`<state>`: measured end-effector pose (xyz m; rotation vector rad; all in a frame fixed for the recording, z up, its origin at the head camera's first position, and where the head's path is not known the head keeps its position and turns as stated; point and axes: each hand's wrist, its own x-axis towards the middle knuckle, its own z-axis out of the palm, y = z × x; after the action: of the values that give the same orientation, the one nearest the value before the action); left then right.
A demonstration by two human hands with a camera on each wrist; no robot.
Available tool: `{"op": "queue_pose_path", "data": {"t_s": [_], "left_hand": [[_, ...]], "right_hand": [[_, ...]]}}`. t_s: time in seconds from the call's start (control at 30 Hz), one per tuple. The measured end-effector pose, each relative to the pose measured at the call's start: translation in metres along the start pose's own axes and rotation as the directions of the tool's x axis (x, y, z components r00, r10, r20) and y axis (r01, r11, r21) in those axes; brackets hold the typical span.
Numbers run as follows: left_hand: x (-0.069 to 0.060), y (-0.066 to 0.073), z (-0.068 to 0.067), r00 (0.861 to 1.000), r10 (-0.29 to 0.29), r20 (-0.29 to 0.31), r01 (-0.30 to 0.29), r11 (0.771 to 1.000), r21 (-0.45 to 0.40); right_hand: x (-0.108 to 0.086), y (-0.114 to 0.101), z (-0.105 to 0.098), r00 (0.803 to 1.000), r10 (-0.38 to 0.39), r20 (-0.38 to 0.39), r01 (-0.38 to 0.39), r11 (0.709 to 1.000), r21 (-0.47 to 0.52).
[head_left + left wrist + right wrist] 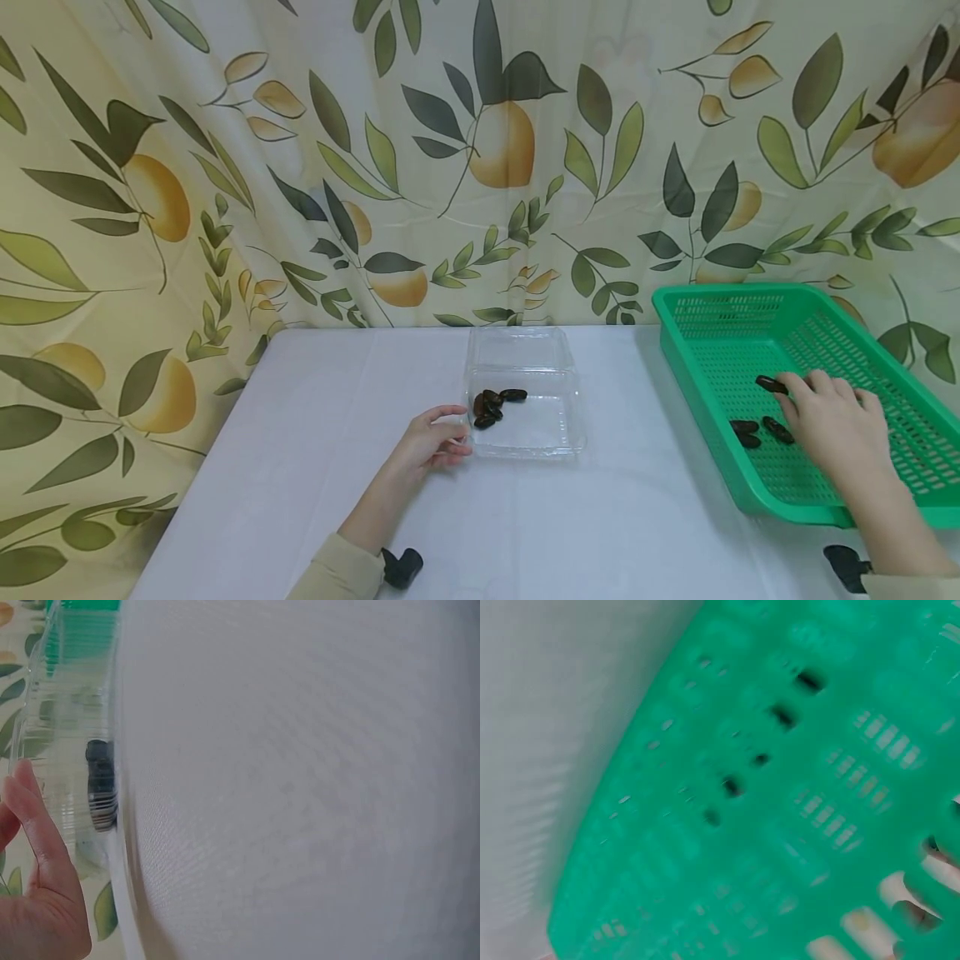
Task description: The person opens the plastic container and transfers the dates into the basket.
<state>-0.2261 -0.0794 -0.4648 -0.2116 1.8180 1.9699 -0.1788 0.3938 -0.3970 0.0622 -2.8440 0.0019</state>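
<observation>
A clear plastic clamshell box (pixel 542 427) lies with its lid folded back on the white-covered table. Several glossy dark brown dates (pixel 513 395) are grouped toward its left side. My left hand (pixel 429 442) is at the box's left edge, fingertips touching the rim. Over the green basket (pixel 701 417), my right hand (pixel 838 429) pinches a date (pixel 770 384) between thumb and fingers. Beneath it, 3 more dates (pixel 778 430) lie on the basket floor. In the right wrist view, fingers (pixel 870 930) show through the basket's slots, while the held date is hard to make out.
White cloth (pixel 630 500) covers the table, and the basket stands along its right side. Behind hangs a curtain (pixel 450 167) printed with fruit and leaves. Black devices (pixel 402 568) sit at both cuffs.
</observation>
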Motion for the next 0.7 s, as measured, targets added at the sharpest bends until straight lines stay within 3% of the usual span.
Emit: {"op": "queue_pose_path", "data": {"t_s": [0.27,0.7], "left_hand": [[0.002,-0.001,0.000,1.000,-0.013,-0.016,0.013,1.000,0.003],[0.002,0.002,-0.003,1.000,-0.014,0.023,0.014,1.000,-0.003]], "right_hand": [[0.000,0.026,0.007,0.993,0.095,0.065,-0.091,0.994,-0.053],[-0.005,0.059,0.015,0.960,0.204,0.193,-0.184,0.976,-0.115]]}}
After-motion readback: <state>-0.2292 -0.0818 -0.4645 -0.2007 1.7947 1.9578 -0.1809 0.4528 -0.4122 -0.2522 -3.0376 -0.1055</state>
